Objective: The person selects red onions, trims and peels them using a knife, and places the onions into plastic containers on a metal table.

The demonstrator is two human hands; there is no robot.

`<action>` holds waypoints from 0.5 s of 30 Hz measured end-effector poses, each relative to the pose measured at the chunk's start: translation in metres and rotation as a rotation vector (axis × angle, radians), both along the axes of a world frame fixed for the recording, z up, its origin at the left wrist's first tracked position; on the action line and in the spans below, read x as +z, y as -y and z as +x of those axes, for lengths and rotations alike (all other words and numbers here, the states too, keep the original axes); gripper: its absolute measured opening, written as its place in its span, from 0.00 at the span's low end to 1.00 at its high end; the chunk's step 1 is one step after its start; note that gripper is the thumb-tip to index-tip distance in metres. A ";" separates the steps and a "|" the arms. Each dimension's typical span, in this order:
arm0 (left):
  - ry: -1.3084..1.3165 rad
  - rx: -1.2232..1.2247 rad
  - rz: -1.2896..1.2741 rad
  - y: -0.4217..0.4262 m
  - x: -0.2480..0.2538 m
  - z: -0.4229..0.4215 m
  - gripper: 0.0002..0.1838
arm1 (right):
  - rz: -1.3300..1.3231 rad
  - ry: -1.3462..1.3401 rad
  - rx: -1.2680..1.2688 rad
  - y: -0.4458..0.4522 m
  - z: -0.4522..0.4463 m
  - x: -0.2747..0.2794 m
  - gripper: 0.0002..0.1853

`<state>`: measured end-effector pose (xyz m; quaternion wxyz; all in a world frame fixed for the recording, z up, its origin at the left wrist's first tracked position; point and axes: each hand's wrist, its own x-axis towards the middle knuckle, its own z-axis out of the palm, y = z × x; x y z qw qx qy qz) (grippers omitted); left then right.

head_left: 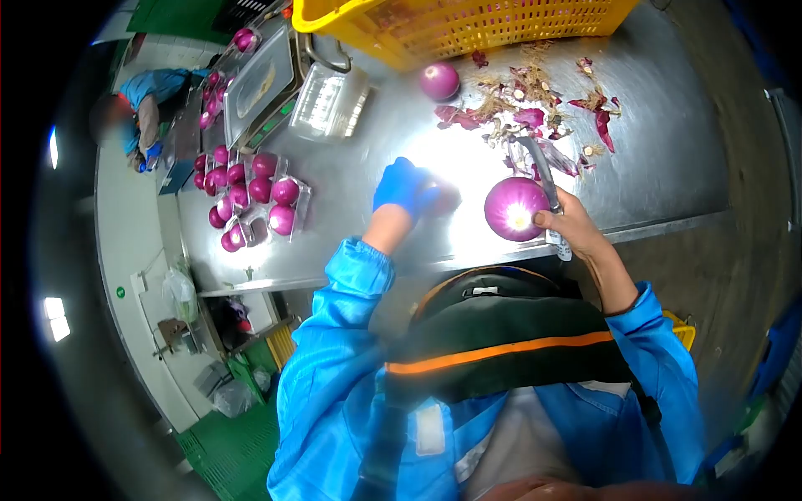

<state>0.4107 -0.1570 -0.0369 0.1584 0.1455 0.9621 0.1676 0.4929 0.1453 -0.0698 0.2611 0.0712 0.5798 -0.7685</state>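
Observation:
My left hand point(404, 187), in a blue glove, is over the steel table with its fingers curled. A blurred patch beside its thumb hides whatever it may hold. My bare right hand point(578, 227) grips a knife point(540, 165), its curved blade pointing away from me. The thumb of that hand presses on a large peeled red onion point(511, 207), whose pale end faces me. Farther back, another red onion point(439, 81) rests on the table. Onion skins and root trimmings point(530, 104) are strewn behind the knife.
A yellow crate point(468, 37) stands at the table's point(668, 159) far side. Stacked clear trays point(330, 102) sit beside a scale point(261, 88). Trays of red onions point(261, 189) occupy the left end. Another person point(150, 104) in blue is at far left.

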 end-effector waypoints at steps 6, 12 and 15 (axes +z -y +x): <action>0.338 -0.092 0.093 0.004 -0.024 -0.019 0.10 | 0.105 0.060 -0.083 0.024 0.019 -0.016 0.38; -0.093 -0.331 0.263 0.009 0.021 -0.011 0.05 | -0.042 -0.026 -0.179 0.064 0.014 -0.007 0.33; -0.130 -0.303 0.426 -0.011 0.029 0.001 0.03 | -0.003 -0.023 -0.195 0.045 0.022 -0.014 0.35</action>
